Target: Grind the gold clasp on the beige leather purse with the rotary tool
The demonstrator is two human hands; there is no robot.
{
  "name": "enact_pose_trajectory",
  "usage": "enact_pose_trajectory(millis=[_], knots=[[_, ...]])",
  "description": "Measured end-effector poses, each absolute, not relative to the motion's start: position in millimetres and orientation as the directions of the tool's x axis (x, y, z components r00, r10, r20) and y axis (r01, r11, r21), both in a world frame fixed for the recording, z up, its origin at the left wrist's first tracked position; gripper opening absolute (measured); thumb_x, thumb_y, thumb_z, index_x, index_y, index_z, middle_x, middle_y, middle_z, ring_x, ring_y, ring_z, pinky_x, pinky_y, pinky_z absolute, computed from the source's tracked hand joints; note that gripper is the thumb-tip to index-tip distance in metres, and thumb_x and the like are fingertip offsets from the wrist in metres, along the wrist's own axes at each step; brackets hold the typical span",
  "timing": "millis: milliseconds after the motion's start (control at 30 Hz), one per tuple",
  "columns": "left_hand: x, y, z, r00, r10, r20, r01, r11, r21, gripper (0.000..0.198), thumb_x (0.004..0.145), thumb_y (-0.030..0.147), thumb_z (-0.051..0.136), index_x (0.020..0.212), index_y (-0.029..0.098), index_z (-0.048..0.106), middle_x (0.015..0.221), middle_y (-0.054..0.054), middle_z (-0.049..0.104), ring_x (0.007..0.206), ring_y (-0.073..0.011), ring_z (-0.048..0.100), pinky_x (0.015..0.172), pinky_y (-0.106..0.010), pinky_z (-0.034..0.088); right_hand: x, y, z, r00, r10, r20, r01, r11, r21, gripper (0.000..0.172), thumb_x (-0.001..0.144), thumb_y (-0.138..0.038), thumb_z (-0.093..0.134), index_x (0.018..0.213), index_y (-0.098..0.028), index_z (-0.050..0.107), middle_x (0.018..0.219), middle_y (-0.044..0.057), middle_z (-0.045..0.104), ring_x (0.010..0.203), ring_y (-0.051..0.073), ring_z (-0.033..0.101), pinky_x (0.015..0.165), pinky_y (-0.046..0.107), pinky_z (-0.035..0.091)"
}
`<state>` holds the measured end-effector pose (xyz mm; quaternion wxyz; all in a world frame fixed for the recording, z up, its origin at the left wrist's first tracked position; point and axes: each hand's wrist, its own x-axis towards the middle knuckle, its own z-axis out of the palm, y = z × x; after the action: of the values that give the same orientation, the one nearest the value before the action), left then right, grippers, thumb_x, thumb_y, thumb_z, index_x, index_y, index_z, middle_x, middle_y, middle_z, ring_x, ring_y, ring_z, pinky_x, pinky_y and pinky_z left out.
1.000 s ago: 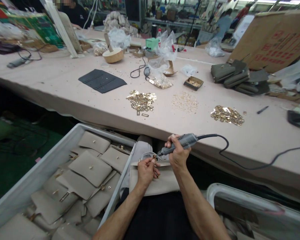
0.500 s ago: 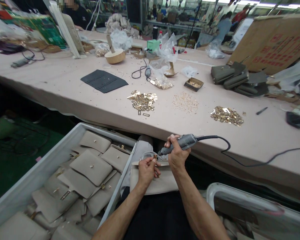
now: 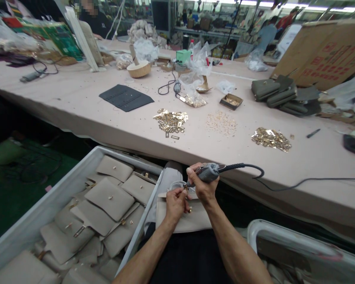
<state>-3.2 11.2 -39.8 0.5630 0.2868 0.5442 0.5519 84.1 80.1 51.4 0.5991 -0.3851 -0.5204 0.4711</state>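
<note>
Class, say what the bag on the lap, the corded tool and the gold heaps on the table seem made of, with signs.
The bag: probably leather or imitation, matte beige, soft flap. The tool in the right hand: grey plastic casing, likely, dull sheen. The gold heaps: metal fittings, apparently; bright glints.

- Pink counter (image 3: 77, 106) carrying a dark mat (image 3: 126, 98).
- Left heap of gold fittings (image 3: 170, 121) and right heap of gold fittings (image 3: 271, 139), well apart, with scattered gold bits (image 3: 221, 122) between.
- Small open box (image 3: 231, 101) near stacked olive bags (image 3: 272, 92).
- Grey bin (image 3: 47, 205) at lower left, full of beige pouches (image 3: 109, 199).
</note>
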Motion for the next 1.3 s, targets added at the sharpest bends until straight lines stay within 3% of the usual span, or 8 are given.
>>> enact_pose_trajectory(millis=[133, 467, 700, 833, 933, 1000, 1167, 1300], knots=[[-3, 11, -41, -0.215, 0.937, -0.277, -0.315, 0.202, 0.927, 0.034, 0.086, 0.045, 0.067, 0.067, 0.017, 0.068, 0.038, 0.002, 0.053, 0.026, -0.0105, 0.042, 0.032, -0.021, 0.033, 81, 82, 52, -0.053, 0.97, 0.239, -0.2, 0.224, -0.954, 0.029, 0.081, -0.037, 0.087, 0.075, -0.017, 0.068, 0.071, 0.002, 0.062, 0.058, 0.013, 0.053, 0.052, 0.026, 0.048], [-5, 10, -48, -0.226, 0.942, -0.248, -0.313, 0.171, 0.934, 0.034, 0.086, 0.044, 0.068, 0.067, 0.015, 0.068, 0.054, -0.001, 0.064, 0.029, -0.0089, 0.045, 0.031, -0.021, 0.031, 77, 87, 54, -0.094, 0.979, 0.181, -0.262, 0.151, -0.953, 0.034, 0.069, -0.036, 0.095, 0.071, -0.018, 0.065, 0.065, 0.0, 0.062, 0.052, 0.012, 0.051, 0.046, 0.025, 0.047], [-6, 8, -54, -0.223, 0.948, -0.227, -0.287, 0.159, 0.944, 0.035, 0.086, 0.044, 0.069, 0.065, 0.016, 0.068, 0.044, 0.002, 0.057, 0.027, -0.0085, 0.042, 0.032, -0.02, 0.03, 78, 89, 51, -0.129, 0.984, 0.121, -0.269, 0.083, -0.96, 0.035, 0.065, -0.031, 0.097, 0.069, -0.017, 0.066, 0.062, 0.0, 0.062, 0.052, 0.013, 0.053, 0.047, 0.025, 0.046], [-6, 9, -57, -0.245, 0.943, -0.226, -0.274, 0.156, 0.949, 0.035, 0.086, 0.042, 0.068, 0.065, 0.014, 0.067, 0.039, 0.004, 0.052, 0.027, -0.0075, 0.041, 0.033, -0.018, 0.03, 80, 92, 52, -0.184, 0.969, 0.167, -0.27, 0.113, -0.956, 0.032, 0.072, -0.034, 0.094, 0.07, -0.017, 0.067, 0.059, -0.001, 0.06, 0.047, 0.011, 0.048, 0.044, 0.025, 0.042], [-5, 12, -57, -0.274, 0.934, -0.23, -0.282, 0.151, 0.947, 0.034, 0.087, 0.046, 0.065, 0.081, 0.012, 0.07, 0.056, 0.0, 0.065, 0.029, -0.0075, 0.046, 0.032, -0.019, 0.034, 89, 96, 65, -0.228, 0.939, 0.257, -0.345, 0.169, -0.923, 0.029, 0.08, -0.035, 0.087, 0.07, -0.018, 0.066, 0.062, -0.001, 0.059, 0.045, 0.011, 0.048, 0.044, 0.026, 0.043], [-4, 14, -55, -0.279, 0.93, -0.237, -0.281, 0.157, 0.947, 0.037, 0.088, 0.049, 0.063, 0.089, 0.012, 0.069, 0.067, -0.003, 0.071, 0.031, -0.0084, 0.05, 0.033, -0.021, 0.039, 98, 97, 79, -0.191, 0.936, 0.296, -0.436, 0.189, -0.88, 0.025, 0.082, -0.033, 0.084, 0.073, -0.02, 0.065, 0.064, -0.002, 0.058, 0.045, 0.011, 0.048, 0.046, 0.028, 0.045], [2, 11, -48, -0.244, 0.942, -0.229, -0.215, 0.178, 0.96, 0.026, 0.087, 0.043, 0.067, 0.085, 0.017, 0.066, 0.045, 0.003, 0.059, 0.033, -0.0127, 0.052, 0.037, -0.021, 0.044, 123, 101, 100, -0.023, 0.956, 0.292, -0.495, 0.243, -0.834, 0.023, 0.077, -0.028, 0.085, 0.076, -0.021, 0.064, 0.069, -0.002, 0.059, 0.045, 0.009, 0.046, 0.049, 0.029, 0.045], [5, 9, -46, -0.256, 0.937, -0.237, -0.158, 0.202, 0.967, 0.02, 0.089, 0.037, 0.063, 0.084, 0.019, 0.066, 0.046, 0.002, 0.062, 0.035, -0.0138, 0.055, 0.038, -0.021, 0.043, 137, 105, 94, 0.062, 0.966, 0.251, -0.529, 0.245, -0.813, 0.022, 0.075, -0.027, 0.084, 0.077, -0.021, 0.064, 0.071, -0.002, 0.061, 0.046, 0.009, 0.046, 0.051, 0.029, 0.043]])
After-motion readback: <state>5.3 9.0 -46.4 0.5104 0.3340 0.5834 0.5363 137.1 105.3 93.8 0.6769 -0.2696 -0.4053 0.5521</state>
